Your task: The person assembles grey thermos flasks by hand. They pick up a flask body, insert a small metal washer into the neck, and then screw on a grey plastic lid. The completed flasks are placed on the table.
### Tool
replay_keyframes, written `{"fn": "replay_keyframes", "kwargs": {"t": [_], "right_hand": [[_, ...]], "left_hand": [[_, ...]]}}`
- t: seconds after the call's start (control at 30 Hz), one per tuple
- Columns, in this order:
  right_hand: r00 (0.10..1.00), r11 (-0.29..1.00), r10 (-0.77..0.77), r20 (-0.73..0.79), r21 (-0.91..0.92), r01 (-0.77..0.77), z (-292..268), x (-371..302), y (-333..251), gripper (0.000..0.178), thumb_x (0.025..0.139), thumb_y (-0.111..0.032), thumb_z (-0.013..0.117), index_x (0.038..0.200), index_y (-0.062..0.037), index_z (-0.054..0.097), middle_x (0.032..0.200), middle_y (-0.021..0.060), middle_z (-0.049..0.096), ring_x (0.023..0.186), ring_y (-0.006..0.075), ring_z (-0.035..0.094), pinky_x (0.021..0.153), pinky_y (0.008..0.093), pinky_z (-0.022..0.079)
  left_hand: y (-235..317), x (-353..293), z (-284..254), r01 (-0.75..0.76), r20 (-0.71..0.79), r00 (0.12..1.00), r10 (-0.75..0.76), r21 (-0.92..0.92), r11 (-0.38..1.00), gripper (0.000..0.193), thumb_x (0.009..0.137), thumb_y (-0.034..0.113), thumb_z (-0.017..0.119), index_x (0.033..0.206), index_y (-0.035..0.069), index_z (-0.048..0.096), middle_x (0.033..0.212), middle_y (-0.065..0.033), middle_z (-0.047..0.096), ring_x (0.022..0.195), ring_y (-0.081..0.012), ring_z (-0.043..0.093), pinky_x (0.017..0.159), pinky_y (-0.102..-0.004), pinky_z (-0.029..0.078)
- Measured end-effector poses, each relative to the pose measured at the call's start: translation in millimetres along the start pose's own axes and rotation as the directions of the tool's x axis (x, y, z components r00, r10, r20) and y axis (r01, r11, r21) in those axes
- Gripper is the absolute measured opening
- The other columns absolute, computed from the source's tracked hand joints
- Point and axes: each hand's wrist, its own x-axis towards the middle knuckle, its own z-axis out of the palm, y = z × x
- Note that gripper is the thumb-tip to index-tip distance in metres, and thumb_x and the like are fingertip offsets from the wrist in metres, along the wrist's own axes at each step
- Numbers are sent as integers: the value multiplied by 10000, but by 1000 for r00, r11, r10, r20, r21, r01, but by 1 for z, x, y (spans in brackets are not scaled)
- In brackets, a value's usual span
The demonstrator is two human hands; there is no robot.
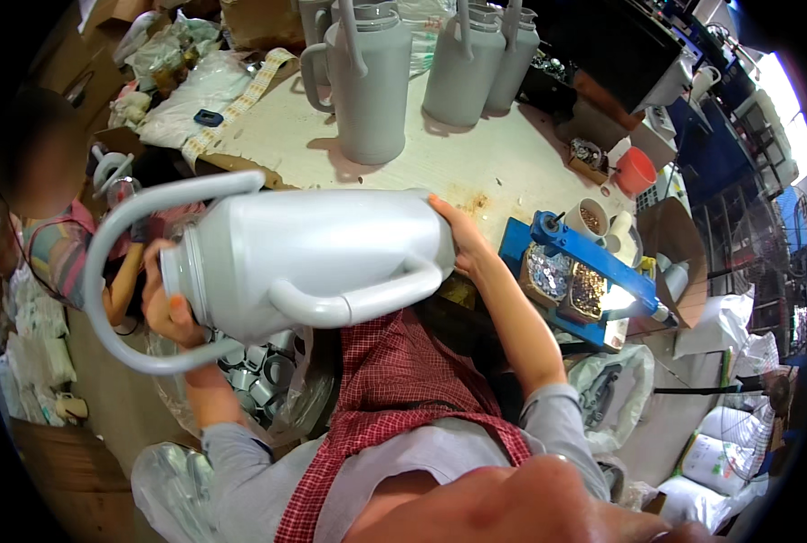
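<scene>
A large light-grey jug [340, 240] lies on its side in the air before me, its neck to the left and its base to the right. It has a side handle facing me and a big curved carrying loop around the neck end. My left hand [170, 303] is closed around the neck and its pale rim, inside the loop. At the other end, my right hand [462, 237] grips the base, with fingers partly hidden behind it. Beyond, a similar grey jug [373, 95] stands upright on the worktable [267, 136], with another upright jug [462, 72] to its right.
On the table's right is a blue hand press [593, 258] beside trays of small metal parts [548, 271]. A red cup [636, 170] stands farther back. Below the held jug is a plastic-lined container of grey parts [263, 376]. Another person [59, 244] is at the left.
</scene>
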Motion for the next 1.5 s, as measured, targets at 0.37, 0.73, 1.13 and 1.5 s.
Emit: {"fn": "replay_keyframes", "kwargs": {"t": [0.37, 0.73, 1.13, 1.5], "right_hand": [[141, -152, -961, 238, -880, 450, -12, 232, -271, 765, 815, -286, 686, 1399, 82, 355, 995, 138, 633, 917, 226, 602, 831, 322, 465], [125, 88, -992, -4, -733, 675, 28, 63, -273, 308, 960, -279, 597, 1112, -18, 656, 689, -23, 563, 539, 91, 494, 584, 256, 462], [529, 387, -844, 84, -587, 711, 35, -69, -81, 223, 887, -119, 631, 1098, -59, 664, 929, 106, 665, 834, 249, 648, 735, 330, 517], [480, 191, -840, -252, -966, -174, -284, -216, 6, 144, 826, -101, 674, 937, -11, 652, 912, 152, 629, 815, 303, 640, 712, 382, 502]], "left_hand": [[-169, 226, 127, -438, 561, 787, 257, 214, 873, 504, 936, 222, 599, 506, 8, 450, 494, -139, 394, 451, -274, 345, 908, -397, 446], [-215, 200, 168, -1, -111, 993, -40, -347, 938, 268, 976, 230, 495, 1057, 6, 616, 1112, -121, 627, 1042, -206, 574, 930, -313, 431], [5, 5, 257, 830, 834, 534, 140, -484, -278, 768, 868, 681, 473, 1286, 36, 483, 1413, -224, 385, 1247, -402, 440, 1028, -554, 369], [27, -63, 270, 898, 933, 337, -123, -358, -257, 639, 913, 620, 450, 1145, 43, 595, 1020, -185, 644, 1118, -380, 560, 1016, -518, 413]]}}
